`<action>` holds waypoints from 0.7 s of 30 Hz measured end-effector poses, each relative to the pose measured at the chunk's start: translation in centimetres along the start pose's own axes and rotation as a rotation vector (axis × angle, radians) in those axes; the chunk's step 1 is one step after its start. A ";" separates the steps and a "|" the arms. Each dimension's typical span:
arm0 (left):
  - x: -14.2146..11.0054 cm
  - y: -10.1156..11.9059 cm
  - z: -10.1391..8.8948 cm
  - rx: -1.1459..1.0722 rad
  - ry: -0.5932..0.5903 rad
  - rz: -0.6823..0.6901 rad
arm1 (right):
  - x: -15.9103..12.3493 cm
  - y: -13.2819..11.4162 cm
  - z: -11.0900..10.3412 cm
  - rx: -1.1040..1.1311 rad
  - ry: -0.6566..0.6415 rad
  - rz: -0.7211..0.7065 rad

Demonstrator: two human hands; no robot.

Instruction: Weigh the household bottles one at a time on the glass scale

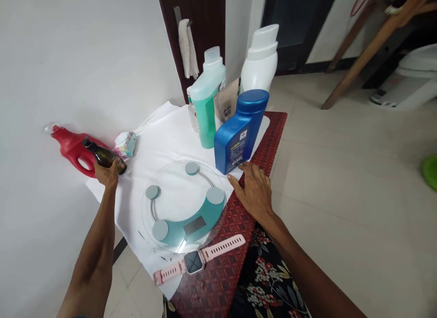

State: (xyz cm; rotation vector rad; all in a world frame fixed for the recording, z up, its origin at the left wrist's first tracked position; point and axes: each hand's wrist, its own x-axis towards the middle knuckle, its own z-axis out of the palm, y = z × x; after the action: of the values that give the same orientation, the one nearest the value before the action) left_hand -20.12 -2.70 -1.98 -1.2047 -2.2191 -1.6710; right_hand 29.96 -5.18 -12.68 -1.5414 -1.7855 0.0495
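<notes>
At the table's left, my left hand point(107, 173) grips a dark bottle point(104, 155) with a black cap, tilted beside a red jug point(70, 145). My right hand point(253, 190) rests on the table edge with its fingers spread. Its fingertips are close to the base of a blue bottle point(241, 131); I cannot tell whether they touch. Between my hands lies a round glass scale point(180, 206) with a teal band and grey pads. In front of it a pink smartwatch point(193, 262) is laid out flat with its strap open.
Behind the blue bottle stand a green liquid bottle point(206, 104), a brown pouch point(226, 104) and a white bottle point(260, 65). A small colourful pack point(125, 144) sits near the red jug. White cloth point(153, 126) covers part of the red patterned table point(218, 272).
</notes>
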 end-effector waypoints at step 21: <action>-21.1 23.6 10.5 -0.224 -0.784 0.403 | 0.4 -1.0 -0.7 0.102 -0.020 0.072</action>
State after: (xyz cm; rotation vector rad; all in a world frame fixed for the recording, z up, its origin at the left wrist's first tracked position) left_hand 13.13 -2.90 0.92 -2.5079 -1.9038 -1.4492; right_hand 29.51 -5.44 -11.47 -1.5366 -1.7153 0.1884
